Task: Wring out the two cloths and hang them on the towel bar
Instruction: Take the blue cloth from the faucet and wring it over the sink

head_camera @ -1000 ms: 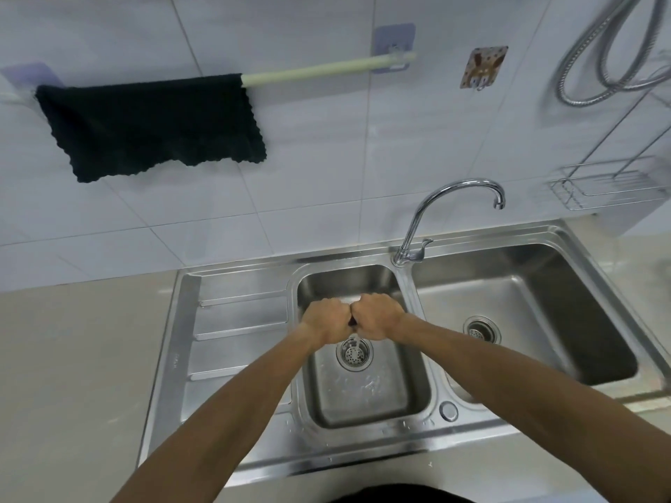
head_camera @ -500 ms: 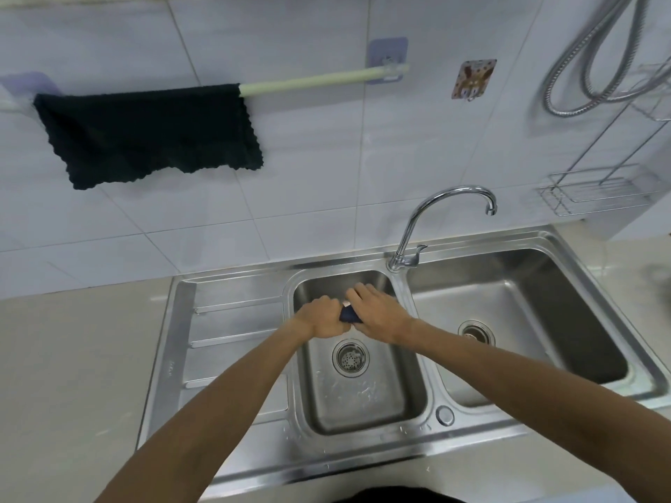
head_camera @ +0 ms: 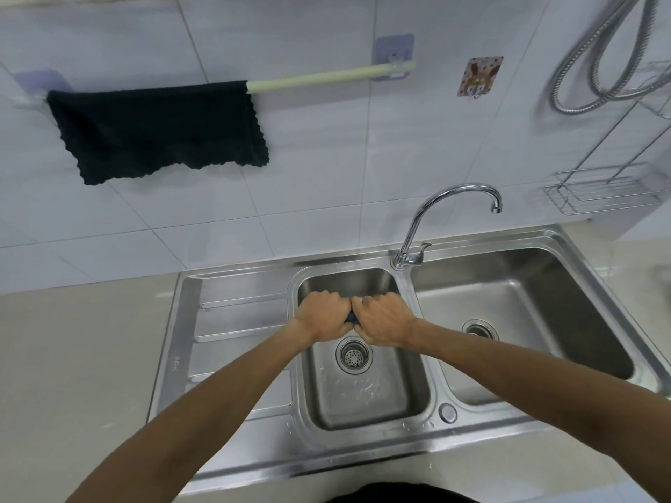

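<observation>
1. Because wrung water must fall into a drain, both fists work directly above the left basin (head_camera: 363,412), with the strainer (head_camera: 354,356) just beside them at 6 o'clock.
2. Left hand (head_camera: 321,315) and right hand (head_camera: 385,321) are each clenched tight on the blue cloth (head_camera: 351,317); knuckles touch, so only a sliver of fabric shows between them. Judgement: close-set fists concentrate the twist on a short roll.
3. Dark cloth (head_camera: 156,128) already hangs over the towel bar (head_camera: 312,78), at 10 o'clock from the hands, bunched toward the bar's left end. That leaves the right stretch bare, presumably for the second cloth.
4. Faucet (head_camera: 454,212) spout points toward 2 o'clock, over the right basin (head_camera: 508,303), clear of the hands. No water flow is visible.
5. Judgement: task roughly half done; wringing in progress, hanging remains.
</observation>
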